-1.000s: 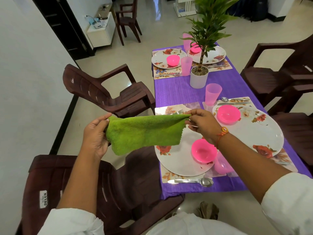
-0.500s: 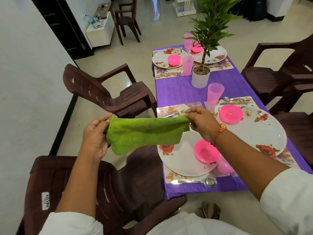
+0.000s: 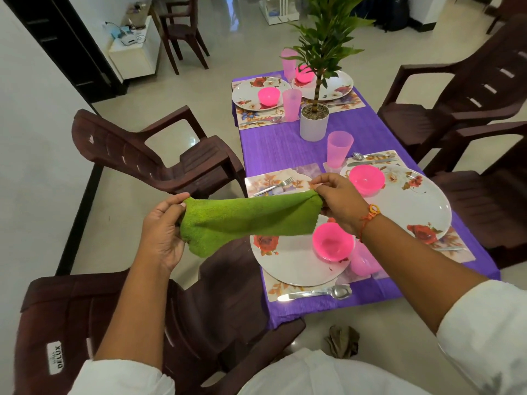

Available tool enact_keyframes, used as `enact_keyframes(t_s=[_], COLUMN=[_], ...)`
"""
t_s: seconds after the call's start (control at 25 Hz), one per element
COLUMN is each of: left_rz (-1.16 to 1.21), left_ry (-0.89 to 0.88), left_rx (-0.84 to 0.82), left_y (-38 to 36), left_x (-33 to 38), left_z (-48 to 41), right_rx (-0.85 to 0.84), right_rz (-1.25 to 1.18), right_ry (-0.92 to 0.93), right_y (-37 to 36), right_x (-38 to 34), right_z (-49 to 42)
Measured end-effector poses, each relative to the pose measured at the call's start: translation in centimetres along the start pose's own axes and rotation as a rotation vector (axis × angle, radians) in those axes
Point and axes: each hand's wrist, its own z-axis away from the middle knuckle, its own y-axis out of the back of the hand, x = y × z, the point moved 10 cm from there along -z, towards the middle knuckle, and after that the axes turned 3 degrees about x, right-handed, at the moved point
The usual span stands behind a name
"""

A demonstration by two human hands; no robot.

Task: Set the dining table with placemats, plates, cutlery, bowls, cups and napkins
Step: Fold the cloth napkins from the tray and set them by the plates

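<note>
From beside the table I see the person standing behind a brown chair [image 3: 199, 309], with a green napkin [image 3: 245, 218] stretched between both hands. It hangs in the air over the chair seat and the table's near-left edge, touching neither.

The left hand [image 3: 162, 226] grips a bunched end, thumb on top and fingers curled round the cloth beneath. Toward the middle the napkin looks doubled over, its lower edge sagging more on the left than on the right.

The right hand [image 3: 339, 203] pinches the other end between thumb and fingertips, above the far rim of the nearest plate [image 3: 293, 263].

This looks like the folding step before the napkin is laid at this setting. To do it well, I'd say the left hand should swap its bunched grip for a neat corner pinch like the right's, so the edges line up and the fold comes out square. Keeping the cloth taut and level would help.

The free spot seems to be on the placemat [image 3: 271, 286] beside the plate. Lowering there calls for care, because the fork [image 3: 273, 187] lies just under the cloth's top edge and the pink bowl [image 3: 332, 245] sits close below the right wrist. A trailing corner could nudge either one.
</note>
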Motion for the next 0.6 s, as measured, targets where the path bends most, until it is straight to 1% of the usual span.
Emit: enact_keyframes(t_s=[0.16,0.32,0.48,0.6], left_rz=[-0.007,0.005,0.010,-0.032], left_ry=[0.006,-0.003,0.004,-0.041], left_rx=[-0.036,-0.055,-0.073,-0.078], left_y=[-2.3,-4.6,-6.6,-8.0], left_x=[-0.8,-1.4,-2.1,-2.1], left_z=[0.6,1.6,2.7,3.7], right_rx=[-0.072,-0.108,-0.098,-0.154], right_rz=[-0.070,-0.023,0.026,0.119], right_ry=[0.110,0.169,0.203,0.185], right_y=[3.0,7.0,10.5,12.1], right_x=[-0.5,-1.6,-2.6,-2.4], right_z=[1.1,2.5,3.5,3.8])
